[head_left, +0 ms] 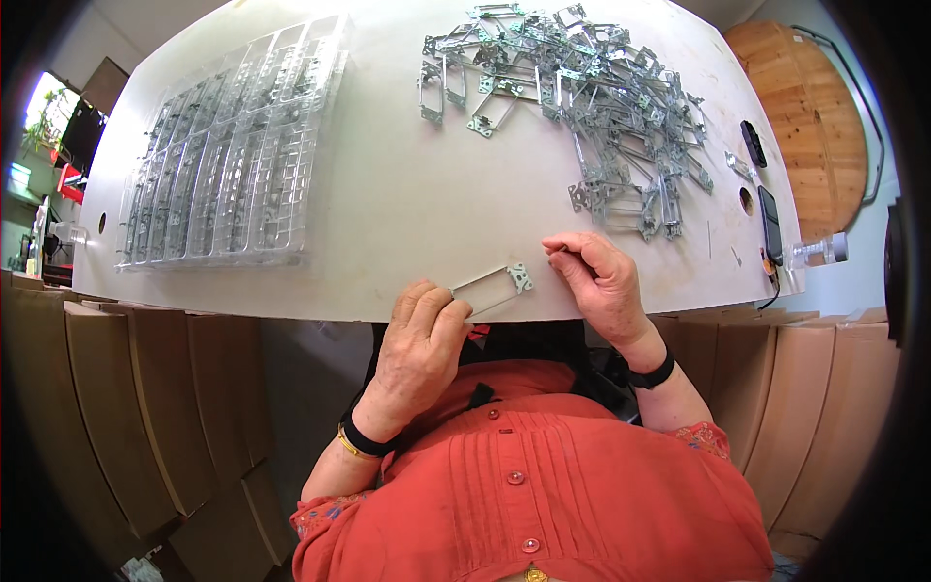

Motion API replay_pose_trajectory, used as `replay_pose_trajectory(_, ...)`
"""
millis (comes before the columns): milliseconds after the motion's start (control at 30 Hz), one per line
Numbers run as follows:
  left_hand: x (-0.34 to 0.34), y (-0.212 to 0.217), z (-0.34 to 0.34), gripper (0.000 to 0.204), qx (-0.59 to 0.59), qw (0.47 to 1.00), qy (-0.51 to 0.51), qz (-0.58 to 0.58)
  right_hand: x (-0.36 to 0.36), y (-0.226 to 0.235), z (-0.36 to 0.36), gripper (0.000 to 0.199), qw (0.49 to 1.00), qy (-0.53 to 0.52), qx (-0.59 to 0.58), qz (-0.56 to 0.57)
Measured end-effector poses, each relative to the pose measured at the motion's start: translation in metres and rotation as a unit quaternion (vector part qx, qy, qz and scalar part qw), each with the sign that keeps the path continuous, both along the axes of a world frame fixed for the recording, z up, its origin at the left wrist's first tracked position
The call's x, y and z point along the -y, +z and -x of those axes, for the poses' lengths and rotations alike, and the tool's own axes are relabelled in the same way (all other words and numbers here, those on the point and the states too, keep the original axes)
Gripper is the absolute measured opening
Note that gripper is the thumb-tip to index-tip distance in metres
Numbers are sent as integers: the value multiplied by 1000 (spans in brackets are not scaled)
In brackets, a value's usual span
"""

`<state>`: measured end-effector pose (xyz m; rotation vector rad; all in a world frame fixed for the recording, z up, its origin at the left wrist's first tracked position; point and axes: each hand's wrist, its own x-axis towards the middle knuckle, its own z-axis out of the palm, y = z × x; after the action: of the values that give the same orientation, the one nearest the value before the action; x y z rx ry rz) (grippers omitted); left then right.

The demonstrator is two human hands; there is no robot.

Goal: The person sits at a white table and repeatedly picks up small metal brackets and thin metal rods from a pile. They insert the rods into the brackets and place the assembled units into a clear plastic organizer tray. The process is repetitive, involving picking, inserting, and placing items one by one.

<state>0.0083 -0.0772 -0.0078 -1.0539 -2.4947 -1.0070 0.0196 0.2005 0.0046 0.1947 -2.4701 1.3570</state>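
Observation:
A thin metal bracket frame (522, 278) with two long rails and a pierced end plate is gripped at its left end by my left hand (424, 335). Its free end points right, just above the table's near edge. My right hand (599, 276) hovers a short way right of that end plate, apart from it. Thumb and forefinger are pinched together there; a small dark bit shows at the fingertips, too small to name. Beyond my right hand lies a large heap of similar metal bracket frames (630, 121), tangled together.
Clear plastic trays (228, 155) with many compartments holding small metal parts stand at the left of the white table (388, 194). Along the right edge lie a phone (770, 223), a black object (753, 145) and a clear bottle (822, 250). Cardboard boxes (145, 407) flank both sides below.

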Motion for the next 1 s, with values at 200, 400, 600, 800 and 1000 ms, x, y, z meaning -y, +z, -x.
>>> replay_pose_trajectory(200, 3, 12, 10, 34, 52, 998, -4, -18, -3, 3, 0, 20, 1000, 8, 18, -13)
replay_pose_trajectory(400, -5, 20, 30, 16, 139, 983, 38, -110, -3, 7, 0, 21, 999, 11, 32, -28)
replay_pose_trajectory(600, -19, 1, 42, 11, 175, 966, 89, -169, -6, 10, 0, 21, 998, 21, 38, -43)
replay_pose_trajectory(800, -27, -5, 42, 23, 146, 969, 107, -166, -4, 5, 1, 15, 999, 1, 51, -11)
replay_pose_trajectory(1000, -26, -2, 42, 40, 81, 984, 79, -138, 8, -1, 10, 6, 991, -48, 82, 88)
